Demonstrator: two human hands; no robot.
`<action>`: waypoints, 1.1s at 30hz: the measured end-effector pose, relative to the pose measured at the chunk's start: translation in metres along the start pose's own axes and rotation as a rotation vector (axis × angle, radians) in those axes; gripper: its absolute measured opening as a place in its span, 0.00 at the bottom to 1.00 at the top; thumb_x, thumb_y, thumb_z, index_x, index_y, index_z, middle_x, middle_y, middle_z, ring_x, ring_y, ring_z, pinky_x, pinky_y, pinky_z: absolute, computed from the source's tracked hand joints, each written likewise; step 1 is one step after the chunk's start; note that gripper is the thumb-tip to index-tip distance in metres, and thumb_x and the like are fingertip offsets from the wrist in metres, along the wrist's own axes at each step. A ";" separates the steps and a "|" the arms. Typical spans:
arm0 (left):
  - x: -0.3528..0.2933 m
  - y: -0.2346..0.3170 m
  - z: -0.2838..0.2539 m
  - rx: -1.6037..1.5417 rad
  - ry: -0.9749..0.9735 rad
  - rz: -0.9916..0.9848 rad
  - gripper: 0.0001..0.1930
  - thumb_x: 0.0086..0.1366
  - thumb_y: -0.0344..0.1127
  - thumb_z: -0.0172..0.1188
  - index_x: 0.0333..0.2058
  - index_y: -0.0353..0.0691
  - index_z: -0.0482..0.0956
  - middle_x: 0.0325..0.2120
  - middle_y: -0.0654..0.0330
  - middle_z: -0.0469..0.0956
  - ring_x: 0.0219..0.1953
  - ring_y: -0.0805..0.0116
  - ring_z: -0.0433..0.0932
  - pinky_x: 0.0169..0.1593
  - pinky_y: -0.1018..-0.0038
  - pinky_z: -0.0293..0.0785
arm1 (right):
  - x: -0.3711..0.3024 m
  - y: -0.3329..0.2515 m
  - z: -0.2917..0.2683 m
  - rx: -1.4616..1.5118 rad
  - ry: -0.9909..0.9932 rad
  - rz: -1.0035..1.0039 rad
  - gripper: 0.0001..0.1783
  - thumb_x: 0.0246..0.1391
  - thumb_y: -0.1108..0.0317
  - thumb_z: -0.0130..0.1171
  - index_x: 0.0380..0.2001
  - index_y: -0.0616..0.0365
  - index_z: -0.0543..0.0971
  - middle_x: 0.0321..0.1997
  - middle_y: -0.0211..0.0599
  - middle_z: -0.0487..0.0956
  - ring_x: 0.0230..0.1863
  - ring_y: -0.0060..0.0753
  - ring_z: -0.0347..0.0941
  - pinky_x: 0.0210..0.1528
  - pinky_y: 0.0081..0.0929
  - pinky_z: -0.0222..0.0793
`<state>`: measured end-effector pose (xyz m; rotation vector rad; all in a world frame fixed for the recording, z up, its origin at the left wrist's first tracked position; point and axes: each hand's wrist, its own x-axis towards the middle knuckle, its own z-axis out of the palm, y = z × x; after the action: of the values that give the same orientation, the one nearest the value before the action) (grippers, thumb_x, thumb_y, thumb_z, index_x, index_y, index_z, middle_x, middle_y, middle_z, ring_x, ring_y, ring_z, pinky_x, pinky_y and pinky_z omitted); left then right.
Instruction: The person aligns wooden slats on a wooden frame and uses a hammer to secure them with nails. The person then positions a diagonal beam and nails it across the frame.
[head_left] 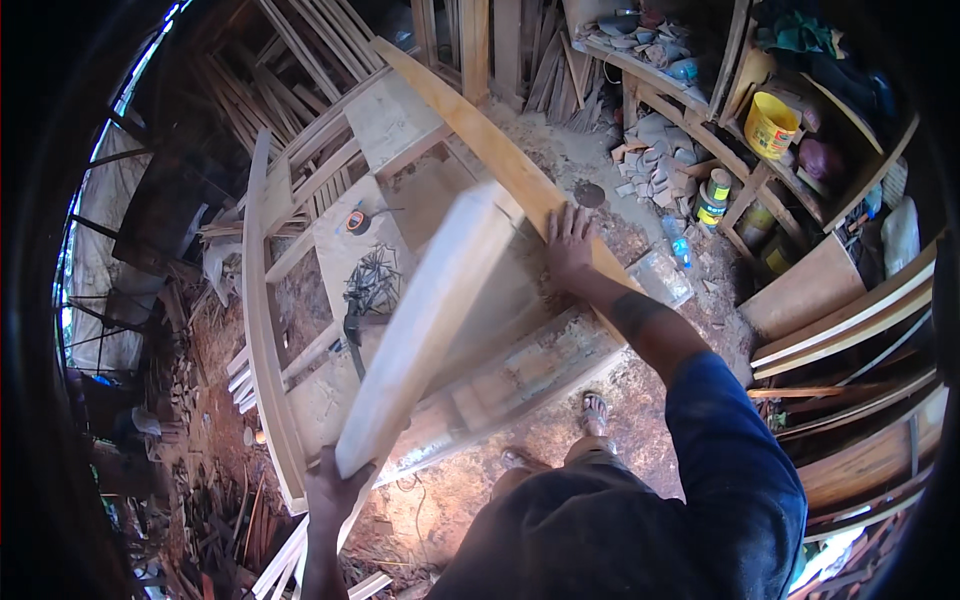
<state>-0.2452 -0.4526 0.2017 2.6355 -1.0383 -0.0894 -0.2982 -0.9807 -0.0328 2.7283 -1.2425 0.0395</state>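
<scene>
A thick pale wooden board (430, 320) is tilted up over a rough wooden workbench (520, 375). My left hand (335, 490) grips the board's near end from below. My right hand (568, 240) rests with fingers spread at the board's far end, against a long yellowish curved plank (480, 130) that runs away along the bench. My blue sleeve (730, 450) fills the lower right. My sandalled feet (595, 410) stand on the sawdust floor beside the bench.
A bundle of dark nails and a black tool (370, 285) lie on the bench with an orange tape measure (355, 220). Curved wooden rails (260, 320) lean at the left. Shelves with a yellow bucket (770, 125), tins and offcuts stand at the right; stacked timber at the back.
</scene>
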 end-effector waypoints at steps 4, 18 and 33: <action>-0.002 -0.003 0.016 0.107 -0.176 0.083 0.24 0.53 0.43 0.77 0.40 0.37 0.75 0.27 0.44 0.83 0.30 0.43 0.85 0.33 0.55 0.80 | 0.033 0.053 0.014 0.228 -0.028 -0.059 0.56 0.48 0.59 0.70 0.75 0.61 0.51 0.75 0.62 0.56 0.75 0.62 0.55 0.70 0.60 0.56; 0.049 0.051 0.154 0.084 -0.359 0.260 0.22 0.58 0.49 0.72 0.43 0.43 0.76 0.32 0.53 0.82 0.35 0.49 0.84 0.36 0.57 0.79 | 0.072 0.174 -0.004 1.042 -0.258 -0.221 0.42 0.43 0.62 0.66 0.63 0.69 0.68 0.58 0.57 0.78 0.58 0.50 0.75 0.61 0.38 0.68; 0.053 0.019 0.187 0.098 -0.188 0.432 0.22 0.58 0.47 0.69 0.46 0.45 0.72 0.45 0.60 0.79 0.46 0.56 0.80 0.43 0.59 0.78 | 0.076 0.161 0.006 1.257 -0.442 -0.334 0.41 0.50 0.60 0.63 0.65 0.67 0.65 0.55 0.48 0.77 0.54 0.39 0.74 0.56 0.33 0.71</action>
<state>-0.2502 -0.5494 0.0324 2.4548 -1.6900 -0.1959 -0.3696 -1.1429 -0.0131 4.1952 -0.9682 0.2786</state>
